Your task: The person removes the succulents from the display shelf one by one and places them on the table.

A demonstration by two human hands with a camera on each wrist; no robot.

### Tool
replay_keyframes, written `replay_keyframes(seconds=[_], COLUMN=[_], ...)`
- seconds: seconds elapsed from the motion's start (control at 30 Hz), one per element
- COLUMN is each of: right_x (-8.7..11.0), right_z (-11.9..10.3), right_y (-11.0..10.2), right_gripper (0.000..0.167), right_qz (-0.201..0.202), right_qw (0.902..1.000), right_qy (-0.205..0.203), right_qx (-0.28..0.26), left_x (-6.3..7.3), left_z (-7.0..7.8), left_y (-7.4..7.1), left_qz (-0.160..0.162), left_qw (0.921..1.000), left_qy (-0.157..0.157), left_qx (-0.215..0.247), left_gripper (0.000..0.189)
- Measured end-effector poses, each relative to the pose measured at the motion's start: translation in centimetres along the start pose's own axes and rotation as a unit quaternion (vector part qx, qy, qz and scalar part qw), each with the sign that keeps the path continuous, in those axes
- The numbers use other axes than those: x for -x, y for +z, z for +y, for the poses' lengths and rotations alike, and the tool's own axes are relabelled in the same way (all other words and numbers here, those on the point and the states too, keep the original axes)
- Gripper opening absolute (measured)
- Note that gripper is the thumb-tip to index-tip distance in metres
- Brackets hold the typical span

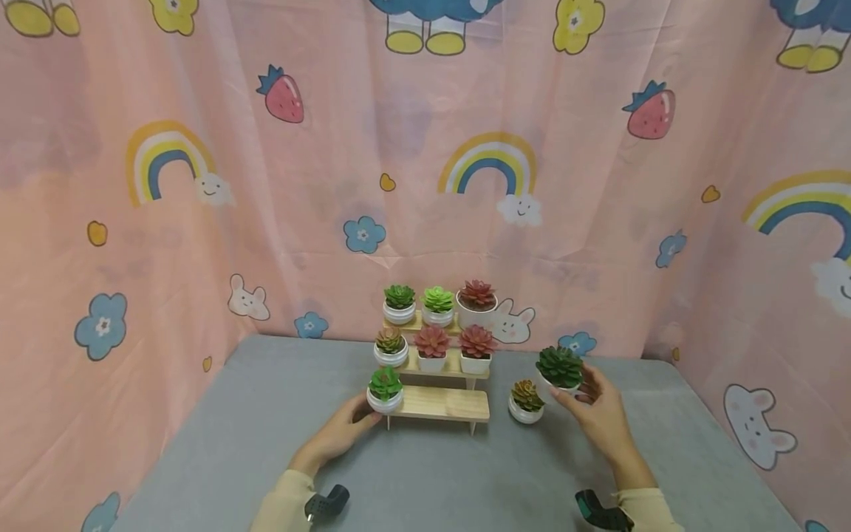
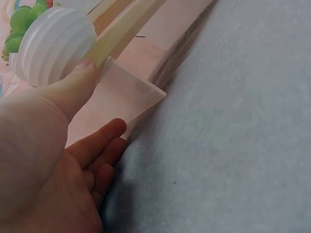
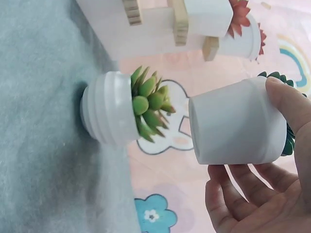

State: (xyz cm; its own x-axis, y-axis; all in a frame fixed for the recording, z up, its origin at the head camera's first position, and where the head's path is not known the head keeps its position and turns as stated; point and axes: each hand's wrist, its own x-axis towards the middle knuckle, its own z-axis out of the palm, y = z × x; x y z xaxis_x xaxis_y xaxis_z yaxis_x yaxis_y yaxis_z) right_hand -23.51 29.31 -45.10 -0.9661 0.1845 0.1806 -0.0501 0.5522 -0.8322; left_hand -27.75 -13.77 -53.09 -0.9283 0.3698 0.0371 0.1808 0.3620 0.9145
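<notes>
My right hand (image 1: 601, 414) grips a dark green potted succulent (image 1: 560, 367) by its plain white tapered pot, thumb on one side and fingers on the other. The pot hangs above the table in the right wrist view, tilted there. Just left of it stands a smaller potted succulent (image 1: 527, 401) in a ribbed white pot. My left hand (image 1: 342, 428) is at the left end of the wooden tiered stand (image 1: 445, 404), fingers loosely bent. Its thumb (image 2: 80, 80) lies at the shelf edge beside a ribbed pot with a green succulent (image 1: 385, 389) on the lowest tier.
Three more succulents, including a light green one (image 1: 438, 304), stand on the top tier, and three more, including a red one (image 1: 476, 347), on the middle tier. The stand has translucent legs (image 2: 121, 94). Behind the grey table (image 1: 266, 414) hangs a pink patterned curtain (image 1: 319, 185).
</notes>
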Motion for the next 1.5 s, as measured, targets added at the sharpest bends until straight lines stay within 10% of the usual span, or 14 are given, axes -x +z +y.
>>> replay_keyframes(seconds=[0.77,1.5], right_x=[-0.9,-1.7], right_z=[3.0,5.6], right_y=[-1.0,-1.6], right_gripper=[0.097,0.094], right_qz=[-0.026,-0.142], right_qw=[0.9969,0.9835], right_qy=[0.073,0.095], right_qx=[-0.009,0.059], left_x=[0.1,0.1], left_z=[0.2,0.3], left_y=[-0.1,0.2], left_qz=[-0.001,0.004], left_qw=[1.0000,1.0000], left_qy=[0.003,-0.006], left_qx=[-0.001,0.002], left_gripper=[0.058,0.059])
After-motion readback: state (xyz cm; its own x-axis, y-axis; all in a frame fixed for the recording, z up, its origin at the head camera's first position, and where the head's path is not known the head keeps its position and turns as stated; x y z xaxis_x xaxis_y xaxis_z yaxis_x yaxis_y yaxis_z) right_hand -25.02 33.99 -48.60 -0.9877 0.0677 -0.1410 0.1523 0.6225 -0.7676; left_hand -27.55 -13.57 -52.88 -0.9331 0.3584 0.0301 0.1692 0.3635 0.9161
